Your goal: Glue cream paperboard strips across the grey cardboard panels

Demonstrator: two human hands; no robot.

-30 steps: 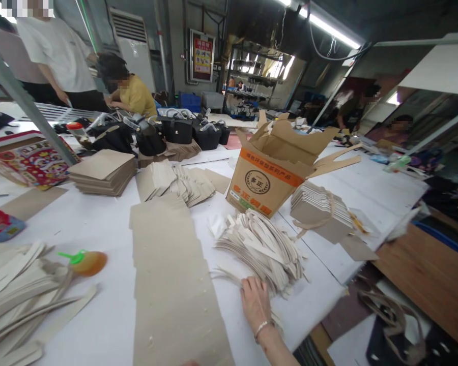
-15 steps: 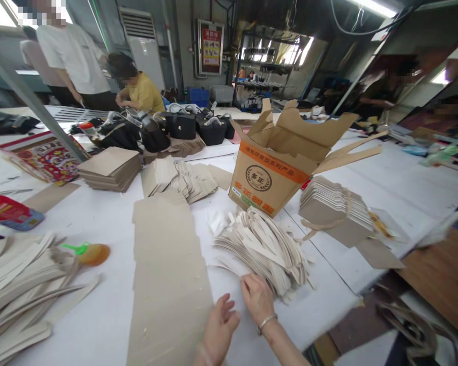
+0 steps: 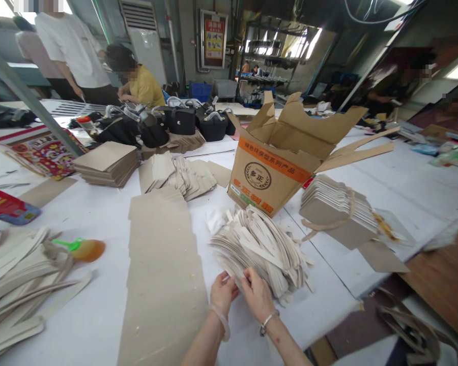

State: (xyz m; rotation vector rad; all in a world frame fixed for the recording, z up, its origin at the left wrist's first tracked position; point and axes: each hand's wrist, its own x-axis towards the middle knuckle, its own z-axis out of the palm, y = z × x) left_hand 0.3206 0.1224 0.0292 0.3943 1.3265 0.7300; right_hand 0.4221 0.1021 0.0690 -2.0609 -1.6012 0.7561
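Observation:
A heap of pale grey-beige cardboard strips (image 3: 265, 249) lies on the white table in front of me. My right hand (image 3: 257, 295) is closed at its near left edge, pinching a strip with thumb and fingers. Just to its left, my left hand (image 3: 223, 295) has its fingers curled in at the same edge, closed on the strip's end; the fingertips partly hide it. Left of my hands runs a long row of flat, overlapping grey cardboard pieces (image 3: 162, 274), with small light specks along its right side.
Behind the heap stands an open cardboard box (image 3: 267, 173). A stack of banded cardboard pieces (image 3: 336, 208) is to the right. More strips (image 3: 19, 284) and an amber bottle with green nozzle (image 3: 86, 249) lie left. Black bags (image 3: 179, 122) and several people are farther back.
My left hand has moved up and forward to the heap's edge, its fingers going from spread to closed. My right hand stays at the strips, shifted slightly. The view has tilted a little.

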